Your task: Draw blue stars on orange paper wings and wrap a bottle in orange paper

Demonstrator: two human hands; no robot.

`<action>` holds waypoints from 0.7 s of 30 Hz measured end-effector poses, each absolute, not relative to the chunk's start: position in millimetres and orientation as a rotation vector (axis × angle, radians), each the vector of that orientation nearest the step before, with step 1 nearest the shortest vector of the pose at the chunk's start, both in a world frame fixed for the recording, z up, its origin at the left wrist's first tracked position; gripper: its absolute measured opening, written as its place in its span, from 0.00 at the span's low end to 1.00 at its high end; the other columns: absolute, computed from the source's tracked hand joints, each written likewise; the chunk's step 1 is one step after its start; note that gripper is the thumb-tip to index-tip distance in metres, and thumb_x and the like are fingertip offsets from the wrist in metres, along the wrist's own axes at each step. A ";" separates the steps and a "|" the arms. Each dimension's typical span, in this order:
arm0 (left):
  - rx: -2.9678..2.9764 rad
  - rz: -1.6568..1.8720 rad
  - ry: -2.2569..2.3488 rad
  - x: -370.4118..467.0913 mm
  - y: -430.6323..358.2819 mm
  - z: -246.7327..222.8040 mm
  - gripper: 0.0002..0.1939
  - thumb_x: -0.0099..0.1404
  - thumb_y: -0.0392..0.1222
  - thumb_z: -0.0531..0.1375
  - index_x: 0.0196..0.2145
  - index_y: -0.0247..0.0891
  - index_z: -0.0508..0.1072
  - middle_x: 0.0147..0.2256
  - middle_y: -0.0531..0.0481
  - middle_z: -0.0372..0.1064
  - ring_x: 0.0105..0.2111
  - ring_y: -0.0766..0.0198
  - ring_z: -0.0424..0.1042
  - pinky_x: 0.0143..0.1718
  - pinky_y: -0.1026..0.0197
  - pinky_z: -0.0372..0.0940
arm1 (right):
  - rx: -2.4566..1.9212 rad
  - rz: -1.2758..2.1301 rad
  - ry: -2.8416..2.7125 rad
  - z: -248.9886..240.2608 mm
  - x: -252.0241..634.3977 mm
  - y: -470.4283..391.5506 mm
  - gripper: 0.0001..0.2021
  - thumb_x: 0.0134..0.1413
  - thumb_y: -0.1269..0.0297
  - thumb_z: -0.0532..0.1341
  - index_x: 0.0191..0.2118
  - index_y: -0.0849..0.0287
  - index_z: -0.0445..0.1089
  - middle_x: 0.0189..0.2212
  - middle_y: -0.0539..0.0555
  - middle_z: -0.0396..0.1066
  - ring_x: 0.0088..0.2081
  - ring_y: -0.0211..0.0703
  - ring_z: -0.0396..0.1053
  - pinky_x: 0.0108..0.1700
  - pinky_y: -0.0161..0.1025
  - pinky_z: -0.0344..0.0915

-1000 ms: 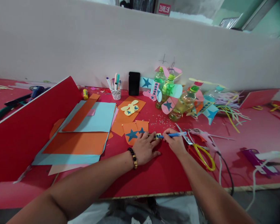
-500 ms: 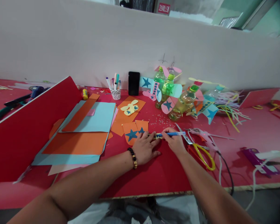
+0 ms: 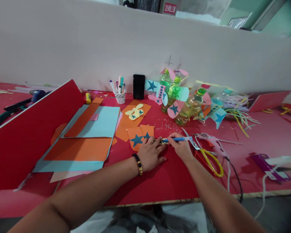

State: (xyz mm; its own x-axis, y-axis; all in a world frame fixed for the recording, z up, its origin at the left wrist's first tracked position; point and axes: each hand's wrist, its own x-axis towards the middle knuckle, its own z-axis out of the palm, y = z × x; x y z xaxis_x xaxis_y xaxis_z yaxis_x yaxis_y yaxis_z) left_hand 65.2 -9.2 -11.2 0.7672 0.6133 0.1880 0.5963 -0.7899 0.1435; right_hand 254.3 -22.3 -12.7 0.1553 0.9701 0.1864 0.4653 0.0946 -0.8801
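My right hand (image 3: 181, 150) pinches a blue marker (image 3: 183, 138), its tip down at a small pale-yellow paper strip (image 3: 165, 141) that bears blue dots. Lying flat with fingers spread, my left hand (image 3: 149, 155) presses the strip's left end onto the red tabletop and covers part of it. Just beyond my left fingers are orange paper pieces (image 3: 132, 133) with blue stars. Pale-yellow cut-outs (image 3: 135, 114) with small blue stars rest on an orange sheet (image 3: 123, 130) farther back.
Scissors (image 3: 210, 161) and a pink glue gun (image 3: 214, 144) with a cord lie right of my right hand. Decorated plastic bottles (image 3: 190, 108) stand behind. Stacked coloured paper (image 3: 80, 149) and a slanted red board (image 3: 34, 136) are left. A pen cup (image 3: 120, 97) and phone (image 3: 139, 86) stand by the partition.
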 end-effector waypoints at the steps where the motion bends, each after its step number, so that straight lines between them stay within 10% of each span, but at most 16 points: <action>1: 2.881 0.347 0.988 65.2 -9.1 -11.2 0.30 0.65 0.63 0.52 0.59 0.48 0.61 0.61 0.48 0.55 0.54 0.49 0.56 0.53 0.48 0.52 | -1.510 0.701 -1.445 -11.7 253.8 -22.7 0.10 0.54 0.57 0.57 0.28 0.57 0.66 0.21 0.49 0.66 0.24 0.39 0.63 0.29 0.35 0.59; 21: 2.893 0.353 0.985 65.0 -9.0 -12.2 0.30 0.65 0.63 0.51 0.60 0.48 0.61 0.61 0.49 0.55 0.53 0.50 0.55 0.52 0.48 0.53 | -1.550 0.663 -1.381 -14.8 256.9 -22.0 0.09 0.52 0.61 0.58 0.25 0.57 0.65 0.18 0.47 0.64 0.22 0.37 0.61 0.26 0.35 0.57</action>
